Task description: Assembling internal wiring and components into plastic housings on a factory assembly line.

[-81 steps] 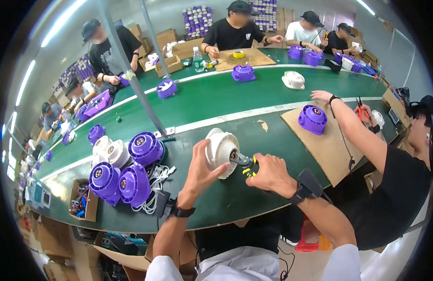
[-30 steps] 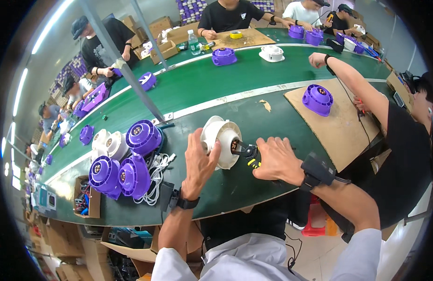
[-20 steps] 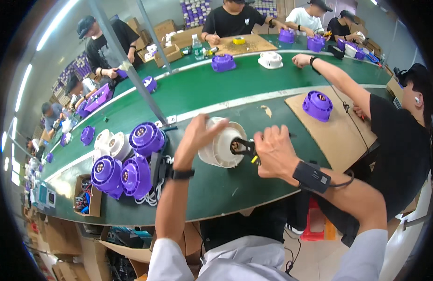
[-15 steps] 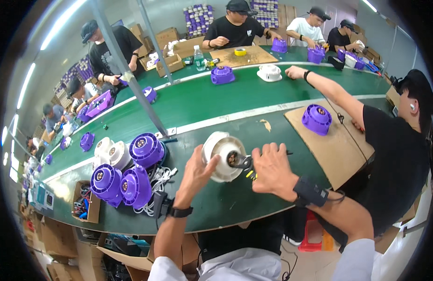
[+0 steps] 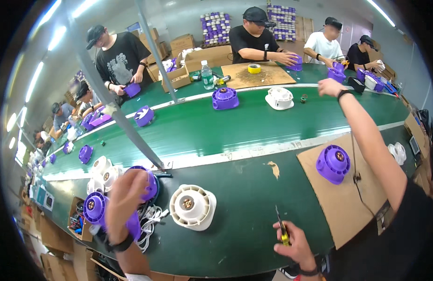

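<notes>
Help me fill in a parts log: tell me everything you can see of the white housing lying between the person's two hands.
The white housing looks like moulded plastic: a round, stepped body with a raised central hub and ribs dividing a slotted ring around it. A copper-coloured insert sits in the hub. The housing rests hub-up on the green bench top. Neither the left hand nor the right hand touches it. Its underside is hidden.

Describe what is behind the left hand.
Parts of purple housings show around the left hand, with white cable to the right. Whatever lies directly behind the palm and wrist is covered.
</notes>
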Motion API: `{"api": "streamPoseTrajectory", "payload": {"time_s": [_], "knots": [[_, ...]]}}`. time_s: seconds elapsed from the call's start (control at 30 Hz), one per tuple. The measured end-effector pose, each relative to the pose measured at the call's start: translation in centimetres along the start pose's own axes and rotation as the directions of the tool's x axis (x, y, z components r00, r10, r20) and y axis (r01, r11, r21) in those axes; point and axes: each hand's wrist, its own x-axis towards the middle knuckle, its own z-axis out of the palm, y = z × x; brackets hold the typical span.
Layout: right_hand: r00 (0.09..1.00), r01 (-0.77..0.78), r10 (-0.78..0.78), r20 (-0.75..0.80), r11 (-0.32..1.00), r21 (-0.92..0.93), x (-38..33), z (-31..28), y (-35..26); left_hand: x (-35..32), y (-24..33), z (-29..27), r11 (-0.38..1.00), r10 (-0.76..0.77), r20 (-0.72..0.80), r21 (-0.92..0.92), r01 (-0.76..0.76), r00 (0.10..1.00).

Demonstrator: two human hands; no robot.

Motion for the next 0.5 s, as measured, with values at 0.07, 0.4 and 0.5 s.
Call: {"api": "streamPoseTrajectory", "payload": {"time_s": [0.07,0.4,0.5], "knots": [[0.990,0.139,-0.135,-0.034,0.976,0.169,-0.9,0.5,-0.3,0.8,3.6,-2.6,0.975,0.074,0.000,-0.209,-0.072,0.997],[0.797,0.559,-0.214,0.565,0.617,-0.554,13.7,-26.5,-9.7,36.8,-3.1,24.1,0.836,0.220,0.086,0.497,-0.234,0.972],[0.970,0.199,-0.068,0.235,0.777,-0.597,12.8,-21.1,-7.7,39.6,-3.7,29.5,0.863,0.336,-0.042,0.413,-0.290,0.941]]}}
